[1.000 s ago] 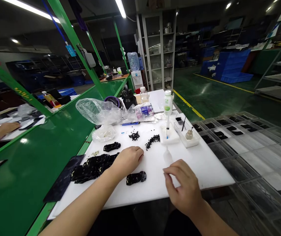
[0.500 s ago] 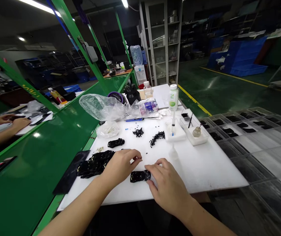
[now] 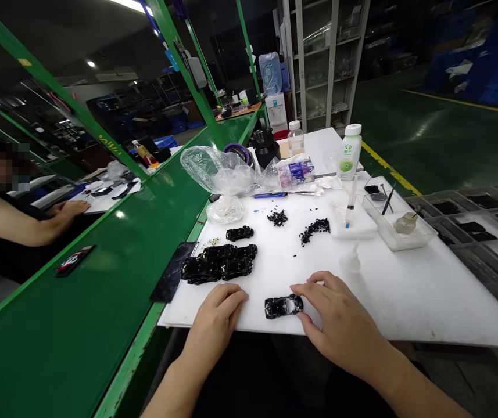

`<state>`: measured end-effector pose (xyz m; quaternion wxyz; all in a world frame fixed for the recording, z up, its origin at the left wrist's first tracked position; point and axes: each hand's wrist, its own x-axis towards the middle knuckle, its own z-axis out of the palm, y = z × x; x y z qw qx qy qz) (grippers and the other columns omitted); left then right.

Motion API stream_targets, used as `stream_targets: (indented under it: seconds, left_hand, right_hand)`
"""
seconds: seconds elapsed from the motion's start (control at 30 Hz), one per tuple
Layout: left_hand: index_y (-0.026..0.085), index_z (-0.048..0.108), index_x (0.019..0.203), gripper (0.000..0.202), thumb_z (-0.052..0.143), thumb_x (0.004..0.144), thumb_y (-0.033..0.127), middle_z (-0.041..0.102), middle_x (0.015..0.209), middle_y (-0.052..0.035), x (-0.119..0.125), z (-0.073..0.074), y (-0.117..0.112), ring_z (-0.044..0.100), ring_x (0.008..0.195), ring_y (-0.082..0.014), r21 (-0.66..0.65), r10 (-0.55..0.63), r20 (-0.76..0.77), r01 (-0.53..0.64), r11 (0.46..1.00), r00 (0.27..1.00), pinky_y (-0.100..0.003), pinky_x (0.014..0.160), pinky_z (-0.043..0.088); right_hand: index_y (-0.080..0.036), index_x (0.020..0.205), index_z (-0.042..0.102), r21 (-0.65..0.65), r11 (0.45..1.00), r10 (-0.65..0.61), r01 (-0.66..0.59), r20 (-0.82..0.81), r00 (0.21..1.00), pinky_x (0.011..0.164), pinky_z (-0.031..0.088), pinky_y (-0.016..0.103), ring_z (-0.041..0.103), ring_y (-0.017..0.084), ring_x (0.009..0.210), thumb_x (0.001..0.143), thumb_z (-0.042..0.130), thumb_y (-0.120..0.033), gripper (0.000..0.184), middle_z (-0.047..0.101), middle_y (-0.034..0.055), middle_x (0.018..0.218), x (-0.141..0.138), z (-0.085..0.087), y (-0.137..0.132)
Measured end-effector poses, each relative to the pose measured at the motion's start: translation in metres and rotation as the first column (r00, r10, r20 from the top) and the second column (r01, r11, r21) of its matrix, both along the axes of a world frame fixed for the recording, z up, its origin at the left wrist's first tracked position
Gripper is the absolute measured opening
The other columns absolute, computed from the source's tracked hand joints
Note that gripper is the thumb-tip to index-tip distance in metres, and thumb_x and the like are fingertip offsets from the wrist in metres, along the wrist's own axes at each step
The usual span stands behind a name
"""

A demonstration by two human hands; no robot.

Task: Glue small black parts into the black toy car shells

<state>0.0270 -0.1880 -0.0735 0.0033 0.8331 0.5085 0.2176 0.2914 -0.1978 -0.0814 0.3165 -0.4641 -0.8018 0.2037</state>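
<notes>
Here's the black car-shaped part point(image 3: 283, 306), flat at seven o'clock on the white tabletop point(image 3: 409, 284)! The right hand point(image 3: 333, 313) straddles its end, thumb and forefinger narrowly apart, grip unclear. The left hand point(image 3: 220, 307), fingers curled, sits at eight, contents hidden. Similar parts point(image 3: 218, 262) pile at nine; beyond the green partition point(image 3: 144, 232), a co-worker point(image 3: 11, 223); water dispenser point(image 3: 276, 110) at eleven.
</notes>
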Motion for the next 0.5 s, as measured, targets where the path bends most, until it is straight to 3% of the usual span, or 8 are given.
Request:
stream_targets:
  seconds: [0.1, 0.23, 0.5]
  left_hand:
    - [0.021, 0.066, 0.091, 0.016, 0.051, 0.094, 0.024, 0.065, 0.097, -0.0070, 0.0027, -0.0026, -0.0022, 0.064, 0.089, -0.0205, -0.122, 0.142, 0.109, -0.128, 0.984, 0.984, -0.035, 0.080, 0.055]
    - [0.023, 0.067, 0.093, 0.014, 0.055, 0.091, 0.027, 0.064, 0.104, -0.0056, -0.0007, 0.0028, -0.0043, 0.063, 0.091, -0.0202, -0.271, 0.232, 0.215, -0.170, 0.947, 0.949, -0.035, 0.081, 0.055]
    - [0.022, 0.069, 0.086, 0.013, 0.057, 0.089, 0.026, 0.065, 0.099, -0.0035, 0.0031, 0.0047, -0.0028, 0.063, 0.089, -0.0188, -0.328, 0.289, 0.261, -0.197, 0.924, 0.921, -0.033, 0.080, 0.053]
  right_hand:
    - [-0.022, 0.122, 0.054, 0.019, 1.000, 0.011, -0.011, 0.011, 1.000, 0.089, 0.050, 0.043, 0.049, 0.026, 0.111, 0.082, 0.059, -0.010, 0.042, 0.066, 0.0029, 0.100, 0.0001, -0.0002, 0.0002]
    - [-0.022, 0.122, 0.054, 0.026, 1.000, 0.008, -0.009, 0.022, 1.000, 0.090, 0.050, 0.044, 0.049, 0.026, 0.111, 0.083, 0.059, -0.011, 0.041, 0.066, 0.0026, 0.099, 0.0008, -0.0024, -0.0003]
    - [-0.024, 0.125, 0.051, 0.007, 1.000, 0.017, -0.018, 0.038, 0.999, 0.090, 0.050, 0.044, 0.048, 0.026, 0.113, 0.085, 0.060, -0.014, 0.043, 0.066, 0.0006, 0.096, 0.0004, -0.0028, 0.0002]
